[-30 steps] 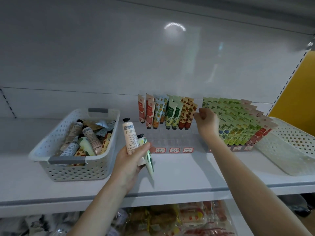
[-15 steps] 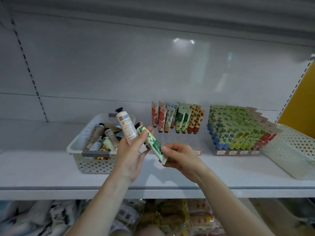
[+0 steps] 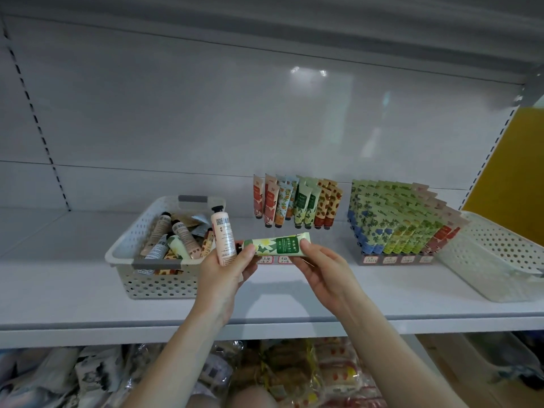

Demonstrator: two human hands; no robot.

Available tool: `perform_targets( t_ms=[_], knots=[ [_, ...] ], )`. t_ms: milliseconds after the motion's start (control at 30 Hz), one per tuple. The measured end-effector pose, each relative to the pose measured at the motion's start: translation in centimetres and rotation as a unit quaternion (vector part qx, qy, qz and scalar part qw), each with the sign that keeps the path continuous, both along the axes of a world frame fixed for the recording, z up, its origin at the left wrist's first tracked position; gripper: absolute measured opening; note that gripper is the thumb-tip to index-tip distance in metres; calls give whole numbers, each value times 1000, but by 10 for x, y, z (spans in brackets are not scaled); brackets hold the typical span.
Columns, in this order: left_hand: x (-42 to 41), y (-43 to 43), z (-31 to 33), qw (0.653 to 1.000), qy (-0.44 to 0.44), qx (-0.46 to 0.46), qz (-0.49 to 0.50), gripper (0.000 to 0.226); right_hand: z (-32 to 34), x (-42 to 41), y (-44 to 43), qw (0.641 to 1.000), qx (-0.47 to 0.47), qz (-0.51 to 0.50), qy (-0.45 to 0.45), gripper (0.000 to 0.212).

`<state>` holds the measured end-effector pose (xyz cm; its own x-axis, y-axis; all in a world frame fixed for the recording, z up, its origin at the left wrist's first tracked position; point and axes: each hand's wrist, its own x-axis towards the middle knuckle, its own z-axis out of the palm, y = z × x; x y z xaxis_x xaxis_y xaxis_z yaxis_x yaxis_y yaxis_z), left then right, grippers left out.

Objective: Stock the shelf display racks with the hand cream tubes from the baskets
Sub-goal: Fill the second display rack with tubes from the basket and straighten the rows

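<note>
Left hand point(image 3: 225, 276) holding pink tube point(image 3: 223, 240) upright, both hands pinching green tube point(image 3: 275, 244) sideways, right hand point(image 3: 321, 267) at its flat end, mid frame

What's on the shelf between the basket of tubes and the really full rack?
The head view shows another rack there, holding just a few tubes standing at its back.

A shop: a white metal shelf point(image 3: 88, 290) on slotted uprights point(image 3: 44, 136) carries a price-labelled display rack point(image 3: 380, 259); packaged goods point(image 3: 294, 372) lie beneath the shelf.
</note>
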<state>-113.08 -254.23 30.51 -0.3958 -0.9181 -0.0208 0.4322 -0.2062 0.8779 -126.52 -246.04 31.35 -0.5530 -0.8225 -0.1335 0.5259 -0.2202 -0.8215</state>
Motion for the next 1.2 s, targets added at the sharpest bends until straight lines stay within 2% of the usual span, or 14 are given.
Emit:
perform_targets(
  t_ms=[167,267,333,400,500,733,1000,1200],
  knots=[
    [-11,-2,-8,1000,-7,-4,-8,11,-2,-7,-2,1000,0,-20,10,11],
    [-15,-5,-15,998,-48,-31,-21,11,2,-16,-3,996,22,-26,77,13],
    [-16,-7,-20,993,-99,-65,-15,16,10,-26,-4,986,52,-66,141,14],
    [-15,-9,-25,983,-149,-107,-2,20,17,-40,-8,955,99,-131,248,12],
    [-14,-11,-30,975,-176,-134,0,16,24,-65,-18,876,154,-222,400,9],
    [-17,-16,-38,970,-197,-145,-9,16,25,-109,-53,752,201,-255,574,32],
    [-21,-22,-42,966,-205,-159,-15,15,20,-114,-86,700,251,-208,636,32],
    [-24,-24,-44,966,-204,-159,-16,18,19,-116,-98,675,246,-195,667,32]
  ],
)
